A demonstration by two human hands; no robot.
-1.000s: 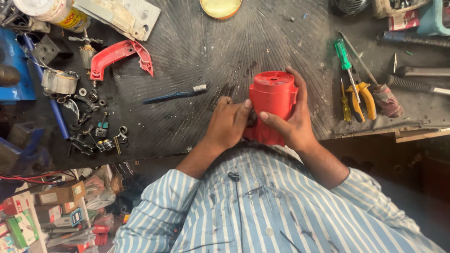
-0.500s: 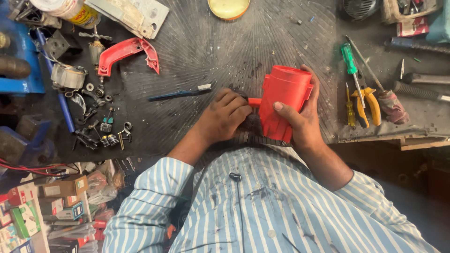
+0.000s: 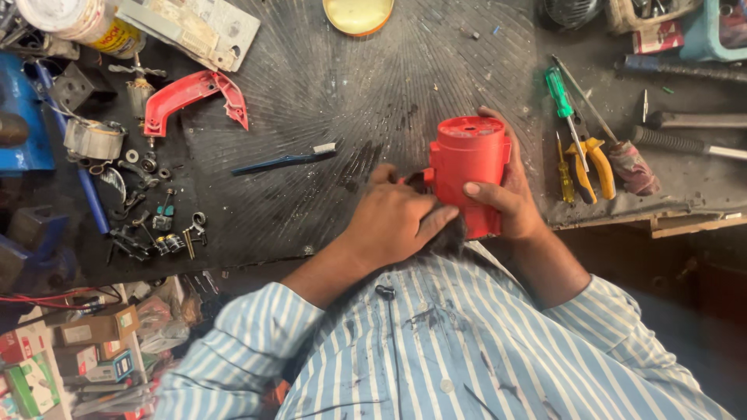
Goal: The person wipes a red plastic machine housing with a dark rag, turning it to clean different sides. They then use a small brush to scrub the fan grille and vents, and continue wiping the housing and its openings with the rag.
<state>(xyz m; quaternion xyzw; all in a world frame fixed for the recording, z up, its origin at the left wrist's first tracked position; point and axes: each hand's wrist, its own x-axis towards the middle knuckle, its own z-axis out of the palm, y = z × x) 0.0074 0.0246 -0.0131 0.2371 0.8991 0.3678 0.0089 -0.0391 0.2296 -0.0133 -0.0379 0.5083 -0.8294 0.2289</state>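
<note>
Head view: red cylindrical plastic housing (image 3: 469,171) held upright just above the near edge of the dark bench (image 3: 327,101), its round closed end facing the camera. Right hand (image 3: 510,198) wraps the housing from the right and behind; thumb lies across the front wall, the other fingers (image 3: 498,124) curl round the far side, so the grip is closed on the housing. Left hand (image 3: 393,222) presses against the housing's lower left side, fingers bent and bunched at its base; whether they clasp anything cannot be told, as the contact point is hidden by the hand itself. Left of the hands, apart from them, a dark brush with a white tip (image 3: 284,159) lies on the bench, with a red curved handle shell (image 3: 191,97) further left. To the right lie a green-handled screwdriver (image 3: 562,93) and yellow-handled pliers (image 3: 593,159), near the right hand but not touching.
</note>
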